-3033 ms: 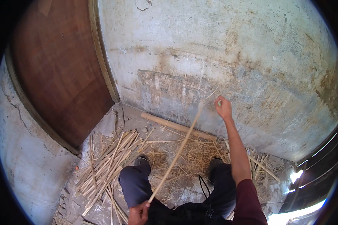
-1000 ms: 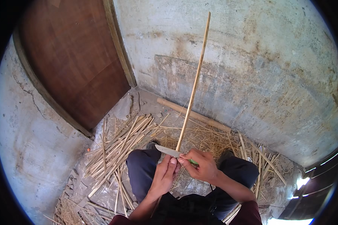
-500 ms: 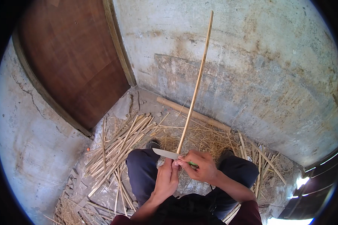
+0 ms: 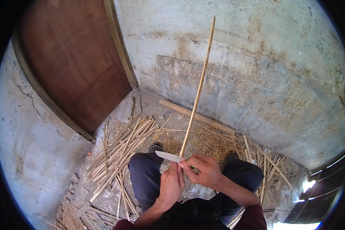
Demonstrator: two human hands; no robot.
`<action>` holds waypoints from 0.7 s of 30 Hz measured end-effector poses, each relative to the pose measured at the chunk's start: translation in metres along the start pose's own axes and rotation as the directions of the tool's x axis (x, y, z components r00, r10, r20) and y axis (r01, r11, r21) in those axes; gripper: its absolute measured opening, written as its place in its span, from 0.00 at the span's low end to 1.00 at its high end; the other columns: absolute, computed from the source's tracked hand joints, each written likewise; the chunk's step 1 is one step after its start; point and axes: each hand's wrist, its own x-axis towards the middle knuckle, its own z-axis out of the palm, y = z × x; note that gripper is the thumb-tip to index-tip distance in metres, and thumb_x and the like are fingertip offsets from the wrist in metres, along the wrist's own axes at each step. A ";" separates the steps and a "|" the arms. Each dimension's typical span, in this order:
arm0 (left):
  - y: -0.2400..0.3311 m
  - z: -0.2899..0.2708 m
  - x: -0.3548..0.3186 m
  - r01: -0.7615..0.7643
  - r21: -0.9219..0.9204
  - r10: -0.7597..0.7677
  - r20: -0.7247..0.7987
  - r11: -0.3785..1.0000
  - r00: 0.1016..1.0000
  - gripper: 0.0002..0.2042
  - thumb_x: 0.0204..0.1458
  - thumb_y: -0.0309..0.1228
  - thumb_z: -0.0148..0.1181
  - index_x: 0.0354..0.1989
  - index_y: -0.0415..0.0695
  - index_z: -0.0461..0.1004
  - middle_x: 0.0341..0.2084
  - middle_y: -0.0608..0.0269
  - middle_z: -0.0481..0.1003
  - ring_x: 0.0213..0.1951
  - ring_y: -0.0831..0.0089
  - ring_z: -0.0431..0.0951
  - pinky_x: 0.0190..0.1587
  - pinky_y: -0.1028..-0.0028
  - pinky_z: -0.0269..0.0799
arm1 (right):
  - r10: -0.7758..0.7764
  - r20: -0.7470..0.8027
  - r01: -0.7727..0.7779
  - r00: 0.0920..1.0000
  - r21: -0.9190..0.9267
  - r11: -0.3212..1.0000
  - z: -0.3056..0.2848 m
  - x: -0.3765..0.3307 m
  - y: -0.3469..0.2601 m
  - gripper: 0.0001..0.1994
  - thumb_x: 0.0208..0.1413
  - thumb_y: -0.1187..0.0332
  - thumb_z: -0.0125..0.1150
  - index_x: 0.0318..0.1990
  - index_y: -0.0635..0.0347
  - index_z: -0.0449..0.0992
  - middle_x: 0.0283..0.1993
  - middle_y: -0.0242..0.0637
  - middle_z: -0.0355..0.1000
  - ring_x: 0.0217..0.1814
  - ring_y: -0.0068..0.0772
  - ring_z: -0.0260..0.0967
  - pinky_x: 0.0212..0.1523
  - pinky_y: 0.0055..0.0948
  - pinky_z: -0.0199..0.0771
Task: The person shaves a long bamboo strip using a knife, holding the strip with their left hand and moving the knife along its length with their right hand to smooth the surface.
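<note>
I sit with my knees apart, both hands together in front of me. My left hand (image 4: 170,186) pinches the lower end of a long thin bamboo strip (image 4: 198,90), which stands nearly upright and leans toward the wall. My right hand (image 4: 205,170) seems to grip the handle of a knife (image 4: 168,156). Its pale blade points left and meets the strip's base just above my left fingers. The handle is hidden inside the hand.
Several split bamboo strips (image 4: 122,149) lie in a pile on the floor at left, with straw-like shavings (image 4: 214,140) around my feet. A thicker bamboo pole (image 4: 197,117) lies along the stained concrete wall (image 4: 257,57). A brown wooden door (image 4: 71,65) stands at left.
Three seconds ago my right hand held the strip's far end, stretched out low. Now the strip stands upright and both hands meet at its base with the knife; barely any movement in the last second.
</note>
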 end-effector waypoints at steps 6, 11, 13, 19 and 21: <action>-0.003 0.001 0.002 -0.019 -0.020 0.019 0.002 1.000 1.000 0.06 0.69 0.19 0.53 0.51 0.33 0.70 0.24 0.36 0.76 0.28 0.34 0.80 0.28 0.48 0.71 | -0.042 -0.033 0.040 0.999 -0.070 0.997 -0.001 0.005 0.002 0.06 0.56 0.71 0.79 0.34 0.57 0.84 0.26 0.33 0.76 0.18 0.29 0.72 0.17 0.30 0.66; -0.002 -0.003 0.004 -0.023 -0.017 0.023 -0.003 1.000 1.000 0.06 0.69 0.20 0.54 0.51 0.33 0.69 0.24 0.36 0.77 0.28 0.34 0.80 0.28 0.48 0.70 | -0.082 -0.044 0.078 0.996 -0.084 0.993 0.000 0.008 0.002 0.06 0.55 0.70 0.79 0.35 0.56 0.85 0.25 0.32 0.76 0.17 0.27 0.70 0.16 0.30 0.65; -0.001 -0.005 0.004 -0.016 -0.009 0.016 0.004 1.000 1.000 0.06 0.69 0.20 0.54 0.51 0.33 0.69 0.24 0.36 0.76 0.28 0.34 0.80 0.27 0.49 0.71 | -0.095 -0.050 0.090 0.994 -0.094 0.991 0.000 0.009 0.002 0.06 0.55 0.70 0.79 0.35 0.56 0.85 0.25 0.31 0.76 0.17 0.26 0.70 0.16 0.29 0.65; 0.002 -0.006 0.005 -0.016 0.010 0.016 0.045 1.000 0.999 0.05 0.70 0.21 0.54 0.49 0.33 0.69 0.23 0.38 0.77 0.26 0.36 0.80 0.27 0.50 0.72 | -0.113 -0.069 0.098 0.991 -0.185 0.978 -0.003 0.005 0.005 0.05 0.57 0.71 0.77 0.37 0.55 0.85 0.27 0.32 0.76 0.19 0.29 0.73 0.18 0.30 0.69; 0.004 -0.013 -0.003 0.014 0.038 -0.016 0.060 0.999 0.998 0.05 0.71 0.22 0.54 0.49 0.33 0.69 0.23 0.38 0.77 0.26 0.37 0.81 0.27 0.50 0.72 | -0.004 -0.180 -0.026 0.984 -0.166 0.986 -0.017 0.010 0.022 0.04 0.60 0.72 0.74 0.36 0.56 0.83 0.29 0.35 0.79 0.22 0.30 0.76 0.24 0.30 0.74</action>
